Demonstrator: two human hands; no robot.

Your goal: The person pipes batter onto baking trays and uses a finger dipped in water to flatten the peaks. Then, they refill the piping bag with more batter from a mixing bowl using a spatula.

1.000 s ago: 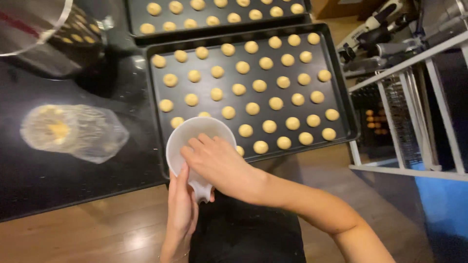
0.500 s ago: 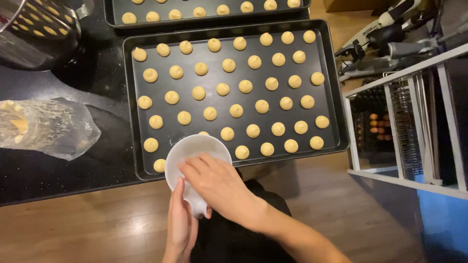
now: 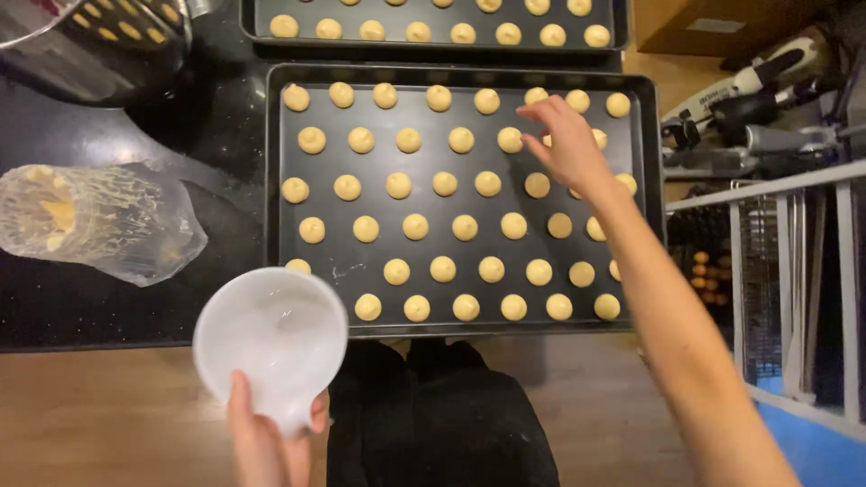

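White plastic, a small round bowl [image 3: 271,344] sits at the lower left of the frame, gripped from below by the left hand [image 3: 267,440], thumb pressed on its near rim. At the upper right, the right hand [image 3: 566,144] reaches out open, fingers spread and lowered onto the pale dough mounds [image 3: 463,227] lined in rows on the dark baking tray [image 3: 273,180]. A clear piping bag [image 3: 99,219] lies on the black counter [image 3: 108,311], left of the tray.

Far tray [image 3: 622,27] (dough rows too) cut by the top edge.
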